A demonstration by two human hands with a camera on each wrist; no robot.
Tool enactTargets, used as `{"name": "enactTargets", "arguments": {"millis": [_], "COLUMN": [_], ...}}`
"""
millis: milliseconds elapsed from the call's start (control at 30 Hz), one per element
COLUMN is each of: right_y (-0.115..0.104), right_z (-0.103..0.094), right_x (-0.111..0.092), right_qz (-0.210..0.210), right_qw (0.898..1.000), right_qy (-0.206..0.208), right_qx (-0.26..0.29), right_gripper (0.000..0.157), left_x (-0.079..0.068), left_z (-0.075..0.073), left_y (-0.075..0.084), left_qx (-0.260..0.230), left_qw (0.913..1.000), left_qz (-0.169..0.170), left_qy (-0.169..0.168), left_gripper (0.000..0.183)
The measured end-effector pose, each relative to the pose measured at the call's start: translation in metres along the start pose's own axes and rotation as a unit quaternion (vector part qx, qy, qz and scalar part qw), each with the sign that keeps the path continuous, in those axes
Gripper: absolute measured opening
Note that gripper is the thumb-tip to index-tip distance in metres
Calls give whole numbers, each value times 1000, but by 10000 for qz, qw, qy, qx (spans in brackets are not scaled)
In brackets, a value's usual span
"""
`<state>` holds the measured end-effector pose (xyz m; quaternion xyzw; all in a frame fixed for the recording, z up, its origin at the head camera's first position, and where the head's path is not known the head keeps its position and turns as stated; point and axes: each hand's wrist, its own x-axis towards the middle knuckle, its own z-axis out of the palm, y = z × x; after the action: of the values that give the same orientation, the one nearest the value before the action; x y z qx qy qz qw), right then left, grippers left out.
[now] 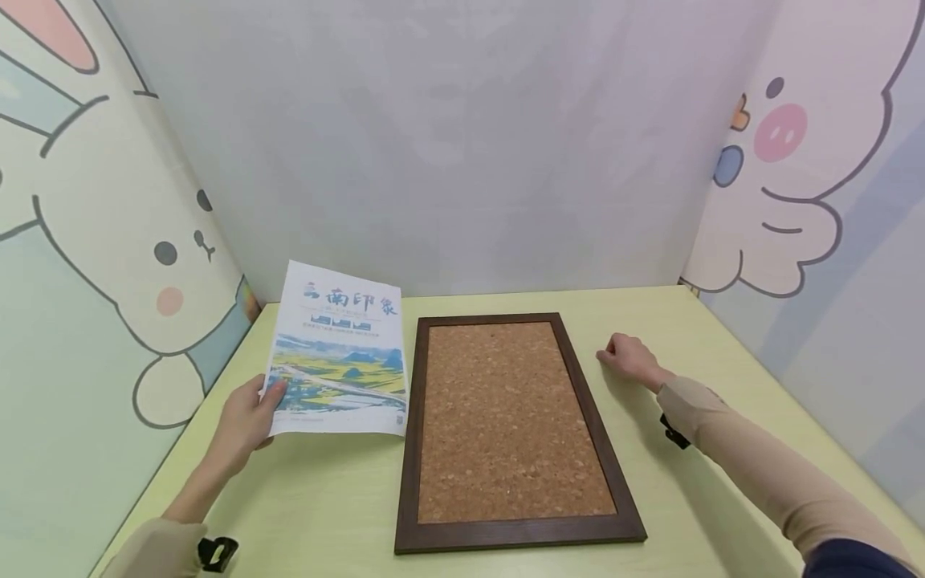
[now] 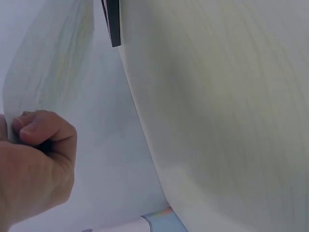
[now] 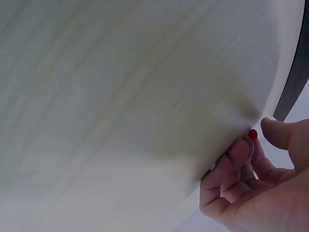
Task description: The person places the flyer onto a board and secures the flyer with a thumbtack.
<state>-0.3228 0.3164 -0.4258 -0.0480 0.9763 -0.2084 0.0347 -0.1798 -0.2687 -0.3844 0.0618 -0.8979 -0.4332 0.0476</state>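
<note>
My left hand (image 1: pixel 242 417) pinches a printed paper poster (image 1: pixel 340 405) by its lower left edge, thumb on the front. Blue Chinese lettering tops the poster, with a painted landscape below; it is held up above the table. The left wrist view shows the curled fingers at the sheet's bent edge (image 2: pixel 29 82). To the right of the poster, a cork board (image 1: pixel 506 425) in a dark brown frame lies flat. My right hand (image 1: pixel 631 361) rests on the table right of the board, fingers curled round a small red rounded piece (image 3: pixel 253 134), thumb apart.
The pale yellow-green table (image 1: pixel 325 506) runs back to a grey curtain-like wall (image 1: pixel 462 160). Side walls with a cartoon rabbit (image 1: pixel 130 265) and a cartoon pig-nosed figure (image 1: pixel 809 160) flank it. A dark wristband (image 1: pixel 675 433) hangs at the right sleeve.
</note>
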Motion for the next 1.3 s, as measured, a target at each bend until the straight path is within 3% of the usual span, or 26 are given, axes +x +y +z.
{"name": "enactTargets", "arguments": {"millis": [333,567,967,1300], "right_y": [-2,-1,2,5], "right_z": [3,1,-1,-4], "right_x": [3,0,1,-3], "right_qz": [9,-265,-892,-849], "right_qw": [9998,9993,9951,9956], "right_qy": [80,242,415,390], "right_qx": [-185,-99,-35,18], "right_gripper": [19,15,10,7], "left_x": [0,-1,-7,-19], "left_z": [12,25,83,130], "left_y": [24,37,65,89], "left_qx": [-430,-754,-1532,-1944], "left_qw": [9990,9967,9876,9787], "left_qz": [85,215,81,171], "left_qy": [-90,-201,-346,-640], "left_gripper": [47,43,35,33]}}
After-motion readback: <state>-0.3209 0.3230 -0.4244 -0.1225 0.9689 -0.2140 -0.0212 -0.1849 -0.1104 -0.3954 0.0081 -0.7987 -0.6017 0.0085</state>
